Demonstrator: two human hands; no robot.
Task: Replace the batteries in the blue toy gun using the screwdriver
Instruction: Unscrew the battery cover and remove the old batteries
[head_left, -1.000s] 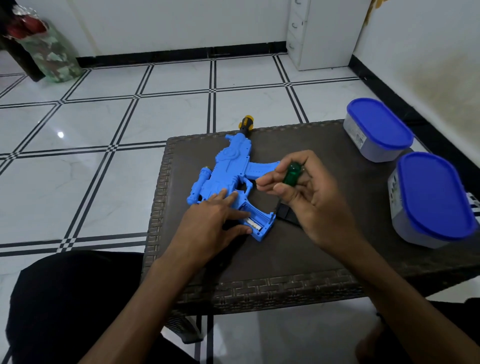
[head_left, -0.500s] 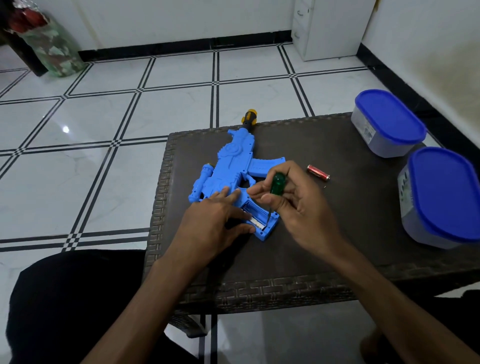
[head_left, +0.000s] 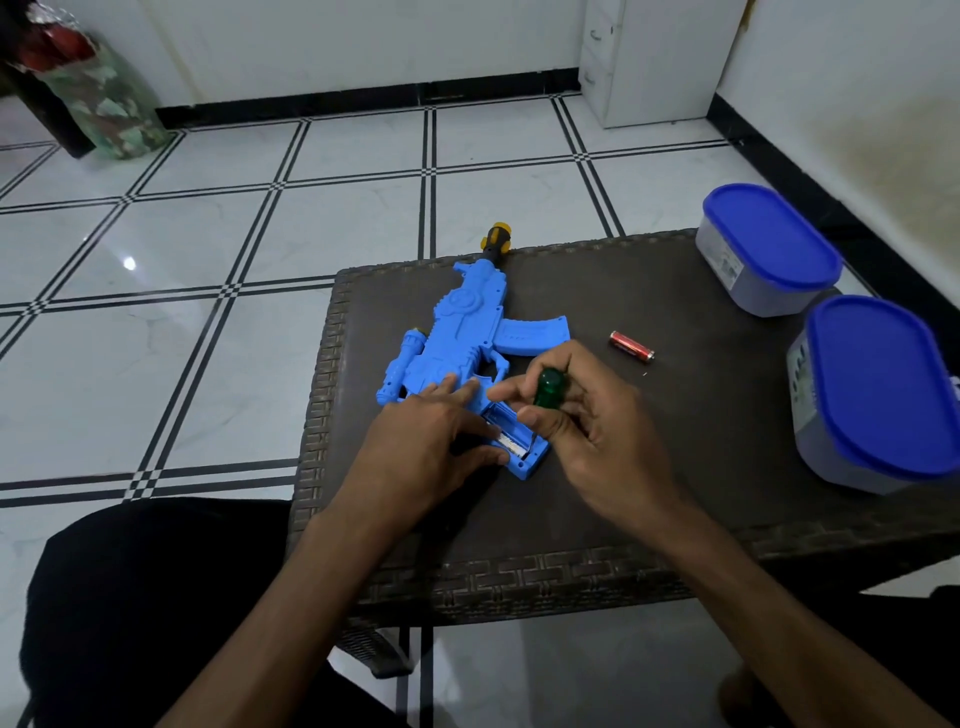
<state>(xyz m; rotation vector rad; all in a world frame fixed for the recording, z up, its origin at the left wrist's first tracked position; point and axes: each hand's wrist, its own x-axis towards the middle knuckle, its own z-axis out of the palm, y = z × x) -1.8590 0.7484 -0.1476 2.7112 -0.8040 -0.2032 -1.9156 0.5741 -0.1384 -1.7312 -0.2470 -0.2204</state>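
Note:
The blue toy gun lies on the dark wicker table, muzzle pointing away, its grip end near me. The battery compartment in the grip is uncovered, with a pale battery showing inside. My left hand presses flat on the gun's grip, fingers spread across it. My right hand is shut on a green-handled screwdriver, held upright with its tip down in the compartment. A red battery lies loose on the table to the right of the gun.
Two blue-lidded plastic containers stand at the table's right side, one at the far corner and one nearer me. A yellow-and-black tip sticks out past the table's far edge. A white cabinet stands against the wall.
My right hand came down from above the gun and set the screwdriver tip into the battery compartment. The red battery, hidden before, now shows on the table. My left hand stayed on the grip.

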